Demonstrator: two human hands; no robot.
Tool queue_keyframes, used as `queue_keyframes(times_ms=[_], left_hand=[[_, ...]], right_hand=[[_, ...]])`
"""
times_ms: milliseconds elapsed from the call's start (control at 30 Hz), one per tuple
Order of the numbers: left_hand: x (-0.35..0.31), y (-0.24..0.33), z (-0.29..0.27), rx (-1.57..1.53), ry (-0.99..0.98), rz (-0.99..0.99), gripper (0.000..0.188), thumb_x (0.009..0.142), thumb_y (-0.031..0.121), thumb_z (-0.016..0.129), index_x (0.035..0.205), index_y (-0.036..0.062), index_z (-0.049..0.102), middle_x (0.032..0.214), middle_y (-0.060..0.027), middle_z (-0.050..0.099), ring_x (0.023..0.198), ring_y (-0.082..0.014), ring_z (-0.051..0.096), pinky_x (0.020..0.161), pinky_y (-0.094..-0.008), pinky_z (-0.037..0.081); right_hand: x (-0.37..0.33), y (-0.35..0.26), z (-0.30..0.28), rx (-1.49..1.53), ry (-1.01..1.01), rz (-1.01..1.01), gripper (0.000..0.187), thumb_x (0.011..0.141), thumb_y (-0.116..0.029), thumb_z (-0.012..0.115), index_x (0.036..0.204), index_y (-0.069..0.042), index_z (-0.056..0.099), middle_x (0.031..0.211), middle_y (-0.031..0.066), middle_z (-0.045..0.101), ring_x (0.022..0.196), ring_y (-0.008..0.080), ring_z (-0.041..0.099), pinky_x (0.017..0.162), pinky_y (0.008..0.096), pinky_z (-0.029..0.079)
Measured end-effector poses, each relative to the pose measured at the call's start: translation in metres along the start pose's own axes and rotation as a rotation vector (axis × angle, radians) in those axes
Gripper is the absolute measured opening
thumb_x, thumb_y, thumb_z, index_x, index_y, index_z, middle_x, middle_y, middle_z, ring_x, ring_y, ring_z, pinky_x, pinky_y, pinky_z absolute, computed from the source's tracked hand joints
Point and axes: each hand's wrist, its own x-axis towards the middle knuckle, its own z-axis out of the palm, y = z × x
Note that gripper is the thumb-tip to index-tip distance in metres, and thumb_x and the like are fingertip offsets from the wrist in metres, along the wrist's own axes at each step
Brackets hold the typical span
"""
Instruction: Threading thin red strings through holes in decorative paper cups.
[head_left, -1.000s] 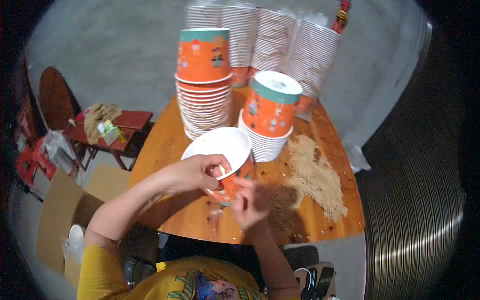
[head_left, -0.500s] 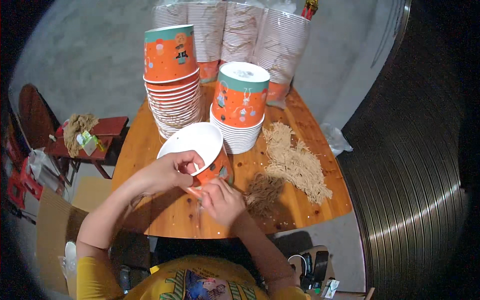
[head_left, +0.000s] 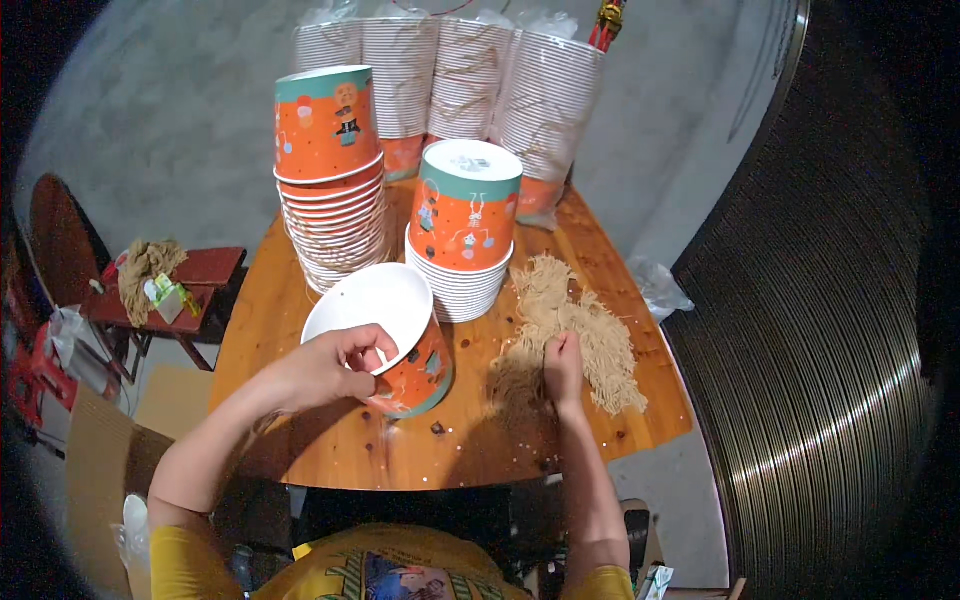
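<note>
- The person's left hand [head_left: 345, 365] pinches the near rim of an orange-and-green paper tub with a white inside [head_left: 418, 372], tilted open toward the person, low over the brown wooden counter [head_left: 360, 460]; whether its base touches is unclear.
- Held by one hand at the rim, the tub could twist or crease if the pinch tightens or slips.
- The right hand [head_left: 563, 370] has its fingers curled in at a loose pile of tan cord strands [head_left: 590, 335]; whether it pinches a strand cannot be told.
- Tangled strands could come away in a clump, or slide off the counter's nearby right edge, if pulled hard.
- A tall stack of upturned orange tubs [head_left: 325, 130] and a shorter matching stack [head_left: 465, 225] stand just behind; a careless swing of the tub could topple either.
</note>
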Motion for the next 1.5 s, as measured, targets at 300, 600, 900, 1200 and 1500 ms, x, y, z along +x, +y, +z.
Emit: queue_keyframes(times_ms=[300, 600, 900, 1200, 1500], left_hand=[[0.002, -0.003, 0.000, -0.051, -0.006, 0.049, 0.027, 0.078, -0.002, 0.057, 0.104, 0.0060, 0.053, 0.076, 0.0038, 0.051, 0.073, -0.0048, 0.047, 0.067, -0.0213, 0.040], [0.002, 0.007, 0.001, -0.029, -0.038, 0.029, 0.029, 0.079, -0.002, 0.054, 0.107, 0.0012, 0.054, 0.079, -0.0013, 0.055, 0.074, -0.0088, 0.057, 0.073, -0.0235, 0.047], [0.003, 0.002, 0.007, -0.041, -0.114, 0.030, 0.028, 0.075, -0.003, 0.057, 0.102, 0.0025, 0.056, 0.077, 0.0008, 0.052, 0.072, -0.0067, 0.051, 0.067, -0.0224, 0.045], [0.008, 0.004, 0.013, 0.006, -0.078, 0.073, 0.034, 0.074, -0.003, 0.058, 0.107, 0.0055, 0.053, 0.076, 0.0020, 0.048, 0.070, -0.0069, 0.046, 0.063, -0.0215, 0.040], [0.012, -0.002, 0.013, 0.004, -0.077, 0.071, 0.034, 0.074, -0.005, 0.058, 0.105, 0.0055, 0.052, 0.076, 0.0019, 0.047, 0.070, -0.0073, 0.046, 0.062, -0.0211, 0.039]], right_hand=[[-0.029, -0.037, 0.040, 0.681, -0.089, -0.099, 0.017, 0.094, -0.017, 0.041, 0.082, -0.006, 0.047, 0.076, 0.0045, 0.056, 0.057, 0.0084, 0.047, 0.051, 0.0232, 0.041], [-0.116, -0.120, 0.059, 0.227, -0.185, -0.812, 0.017, 0.081, 0.004, 0.049, 0.095, -0.002, 0.042, 0.110, 0.0193, 0.060, 0.083, 0.0237, 0.062, 0.068, 0.0321, 0.051], [-0.114, -0.127, 0.044, -0.061, -0.230, -1.035, 0.018, 0.075, 0.004, 0.054, 0.089, -0.003, 0.047, 0.092, 0.0137, 0.061, 0.074, 0.0275, 0.059, 0.066, 0.0360, 0.050], [-0.130, -0.129, 0.053, 0.250, -0.290, -0.221, 0.006, 0.086, 0.001, 0.051, 0.085, -0.005, 0.050, 0.069, -0.0009, 0.049, 0.058, 0.0033, 0.046, 0.052, 0.0196, 0.038], [-0.126, -0.119, 0.059, 0.179, -0.135, -0.813, 0.008, 0.084, 0.001, 0.054, 0.089, -0.003, 0.049, 0.064, -0.0033, 0.048, 0.053, 0.0025, 0.044, 0.047, 0.0185, 0.036]])
